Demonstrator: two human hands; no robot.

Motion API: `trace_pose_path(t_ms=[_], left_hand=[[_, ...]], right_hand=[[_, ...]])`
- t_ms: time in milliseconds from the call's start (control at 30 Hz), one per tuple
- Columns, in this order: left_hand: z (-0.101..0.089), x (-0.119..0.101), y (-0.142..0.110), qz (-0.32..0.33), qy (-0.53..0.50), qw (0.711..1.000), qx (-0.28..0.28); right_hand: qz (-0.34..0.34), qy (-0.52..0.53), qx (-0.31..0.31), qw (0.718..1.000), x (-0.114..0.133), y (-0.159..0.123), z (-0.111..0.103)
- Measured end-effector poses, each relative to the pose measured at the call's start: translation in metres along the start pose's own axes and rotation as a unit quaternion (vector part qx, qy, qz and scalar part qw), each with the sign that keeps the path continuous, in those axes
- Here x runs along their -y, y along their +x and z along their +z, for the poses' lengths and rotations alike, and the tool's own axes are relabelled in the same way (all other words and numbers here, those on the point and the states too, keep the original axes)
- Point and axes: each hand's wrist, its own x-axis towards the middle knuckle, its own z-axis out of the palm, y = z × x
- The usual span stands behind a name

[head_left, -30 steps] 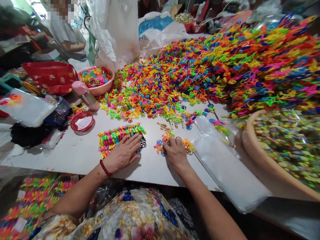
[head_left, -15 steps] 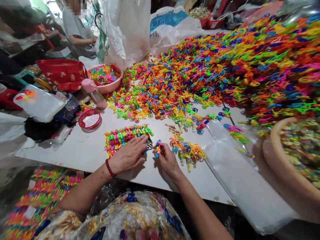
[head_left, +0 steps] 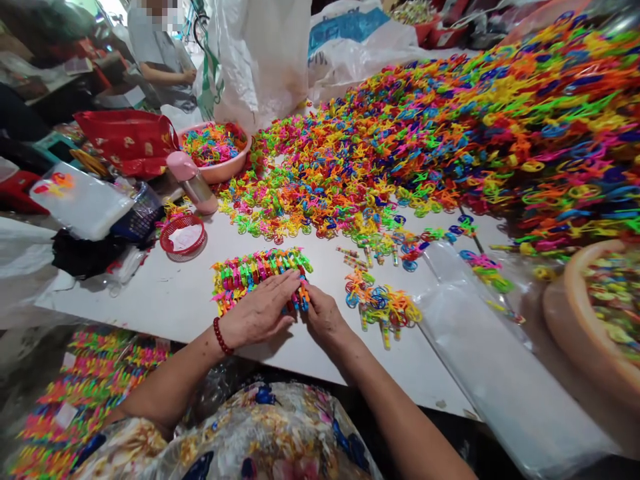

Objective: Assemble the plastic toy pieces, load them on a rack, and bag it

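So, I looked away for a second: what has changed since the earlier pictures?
The right hand picked up a blue-and-orange toy from the small pile and carried it left to the end of the toy rows; whether it has let go is unclear. The left hand stayed on the rows.

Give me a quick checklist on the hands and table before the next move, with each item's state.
1. Left hand laid over the lined-up toys: ok.
2. Right hand at the right end of that lineup: ok.
3. Right hand's grip on a toy: cannot tell; its fingertips are partly hidden.
4. Whole lineup in view: not ok; the left hand covers part.
5. Loose toys lying apart from the lineup, right of the right hand: ok.
6. Clear plastic bags fully on the table: not ok; they overhang the front edge.
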Motion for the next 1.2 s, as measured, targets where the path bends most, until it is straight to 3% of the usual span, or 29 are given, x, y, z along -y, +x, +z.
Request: trace_pose_path(t_ms=[233,600,833,967,1067,1133,1200], left_hand=[[0.000,-0.003,0.004,-0.007,0.047,0.999,0.007],[0.006,-0.009,0.008,-0.021,0.129,0.991,0.000],[0.010,-0.009,0.014,0.001,0.150,0.989,0.012],[0.014,-0.011,0.013,0.001,0.167,0.986,0.004],[0.011,-0.011,0.012,0.004,0.186,0.983,0.006],[0.007,-0.011,0.011,0.013,0.198,0.980,0.011],[0.004,-0.010,0.010,0.032,0.203,0.978,0.024]], right_hand=[[-0.014,-0.066,0.057,0.996,-0.002,0.004,-0.006],[-0.031,-0.054,0.012,0.998,-0.009,0.003,0.007],[-0.009,-0.055,0.036,0.998,-0.015,0.007,0.009],[-0.029,-0.075,0.003,0.997,-0.006,0.005,0.010],[-0.022,-0.136,-0.035,0.990,0.006,-0.015,-0.006],[0.006,-0.229,-0.085,0.970,0.009,-0.038,-0.025],[0.034,-0.340,-0.140,0.929,0.007,-0.062,-0.043]])
